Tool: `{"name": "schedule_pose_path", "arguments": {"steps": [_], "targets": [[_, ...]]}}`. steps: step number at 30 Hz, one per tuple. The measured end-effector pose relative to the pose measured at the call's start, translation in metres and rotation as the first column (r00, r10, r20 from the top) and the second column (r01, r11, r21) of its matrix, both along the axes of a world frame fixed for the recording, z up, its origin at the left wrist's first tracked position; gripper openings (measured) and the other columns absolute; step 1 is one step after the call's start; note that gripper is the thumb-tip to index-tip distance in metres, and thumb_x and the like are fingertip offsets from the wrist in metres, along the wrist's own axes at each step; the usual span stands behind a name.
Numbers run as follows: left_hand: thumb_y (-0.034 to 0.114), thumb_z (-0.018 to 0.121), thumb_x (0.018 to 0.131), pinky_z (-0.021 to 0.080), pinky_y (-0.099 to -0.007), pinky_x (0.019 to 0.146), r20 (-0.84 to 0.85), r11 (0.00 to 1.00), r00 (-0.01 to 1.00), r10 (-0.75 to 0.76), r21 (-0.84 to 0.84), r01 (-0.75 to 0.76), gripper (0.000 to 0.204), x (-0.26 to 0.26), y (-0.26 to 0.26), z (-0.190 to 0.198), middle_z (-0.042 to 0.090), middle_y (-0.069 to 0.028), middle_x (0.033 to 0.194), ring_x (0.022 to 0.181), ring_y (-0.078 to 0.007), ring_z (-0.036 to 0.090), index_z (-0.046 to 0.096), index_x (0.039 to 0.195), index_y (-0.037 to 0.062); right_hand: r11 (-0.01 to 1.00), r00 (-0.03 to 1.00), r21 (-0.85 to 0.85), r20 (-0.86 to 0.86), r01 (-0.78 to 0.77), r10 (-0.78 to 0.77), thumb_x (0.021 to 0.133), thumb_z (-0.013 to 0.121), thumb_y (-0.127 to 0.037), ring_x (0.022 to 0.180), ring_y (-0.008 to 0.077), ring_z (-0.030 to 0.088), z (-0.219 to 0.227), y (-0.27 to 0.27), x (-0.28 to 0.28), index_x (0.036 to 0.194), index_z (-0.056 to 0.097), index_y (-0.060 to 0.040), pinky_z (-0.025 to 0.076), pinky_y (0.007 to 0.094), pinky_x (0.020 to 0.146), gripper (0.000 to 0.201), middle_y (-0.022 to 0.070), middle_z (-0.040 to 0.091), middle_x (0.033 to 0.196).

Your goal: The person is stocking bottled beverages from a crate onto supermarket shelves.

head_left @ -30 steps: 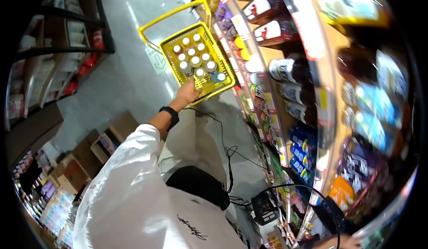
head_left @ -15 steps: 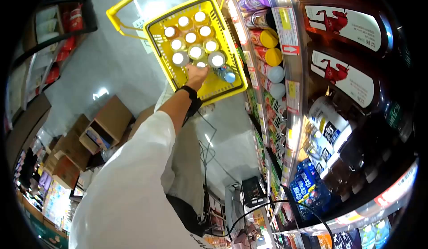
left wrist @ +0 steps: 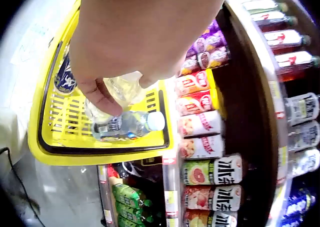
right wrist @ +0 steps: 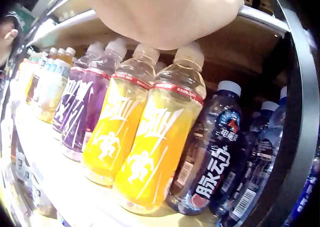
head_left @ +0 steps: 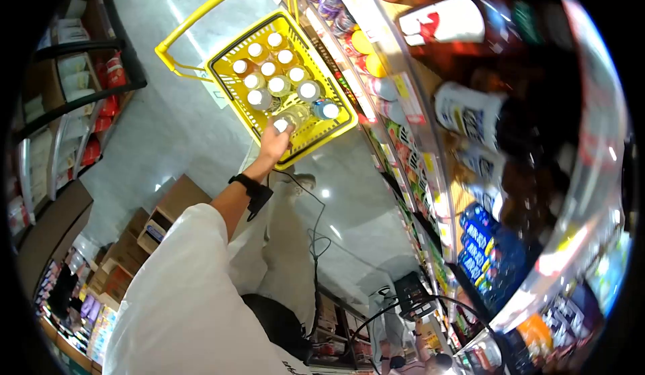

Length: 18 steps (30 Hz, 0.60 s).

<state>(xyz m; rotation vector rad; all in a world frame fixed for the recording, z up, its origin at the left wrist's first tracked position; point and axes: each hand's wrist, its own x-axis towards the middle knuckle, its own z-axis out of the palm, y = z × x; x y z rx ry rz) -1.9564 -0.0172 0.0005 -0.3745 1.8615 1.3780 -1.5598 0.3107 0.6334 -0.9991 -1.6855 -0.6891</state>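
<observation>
My left hand (head_left: 274, 145) reaches over the near side of a yellow shopping basket (head_left: 235, 100) and grips a clear bottle (head_left: 294, 113) near its white cap. The bottle leans inside the basket, its cap toward me. In the left wrist view, the fingers (left wrist: 107, 99) and thumb curl about its clear body, just beside a blue-labelled bottle (left wrist: 127, 126). Several white-capped bottles (head_left: 269, 69) stand behind it in the basket. At the top of the right wrist view, my right hand (right wrist: 160, 11) overlaps a metal shelf rail (right wrist: 262, 20), above orange drink bottles (right wrist: 155, 152); its fingers are mostly hidden.
Shelves of drinks (head_left: 463, 113) run along the right side. Dark blue bottles (right wrist: 212, 162) stand beside the orange ones. Cardboard boxes (head_left: 181, 197) sit on the floor at left, near another shelf (head_left: 74, 106). A black cable (head_left: 316, 230) trails beside my legs.
The held bottle has gone from near upright among the others to tilted, its cap pulled toward me. The basket appears farther off and more turned in the head view.
</observation>
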Motion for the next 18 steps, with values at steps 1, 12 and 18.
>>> {"name": "schedule_pose_path", "arguments": {"steps": [1, 12, 18], "targets": [[0.022, 0.07, 0.091, 0.051, -0.0317, 0.05, 0.019, 0.997, 0.998, -0.062, 0.04, 0.061, 0.062, -0.001, -0.008, 0.022, 0.069, -0.0137, 0.085, 0.054, -0.0192, 0.062, 0.043, 0.136, -0.0103, 1.0, 1.0, 0.002, -0.024, -0.01, 0.01, 0.099, 0.064, -0.015, 0.119, 0.0321, 0.06, 0.003, -0.006, 0.006, 0.136, 0.051, 0.0101, 0.051, 0.0454, 0.099, 0.047, 0.0224, 0.059, 0.133], [0.028, 0.073, 0.09, 0.049, -0.0287, 0.052, -0.233, 0.872, 0.875, -0.425, 0.153, 0.464, 0.04, 0.04, -0.058, 0.344, 0.061, -0.0036, 0.078, 0.059, -0.0113, 0.058, 0.059, 0.114, -0.0005, 0.812, 0.836, -0.197, -0.143, -0.549, 0.53, 0.09, 0.07, -0.007, 0.128, 0.0358, 0.057, -0.029, -0.1, -0.028, 0.141, 0.05, 0.0082, 0.043, 0.0449, 0.111, 0.057, 0.0258, 0.057, 0.14], [0.023, 0.071, 0.091, 0.044, -0.0271, 0.053, -0.408, 0.705, 0.78, -0.474, 0.356, 0.614, 0.022, 0.072, -0.038, 0.484, 0.058, 0.0002, 0.068, 0.058, -0.008, 0.055, 0.063, 0.092, 0.0032, -0.312, 0.504, -0.822, -0.546, -0.477, 0.669, 0.071, 0.087, -0.006, 0.123, 0.0244, 0.063, -0.056, -0.166, -0.087, 0.132, 0.063, -0.0019, 0.047, 0.0373, 0.106, 0.066, 0.0144, 0.066, 0.132]]}}
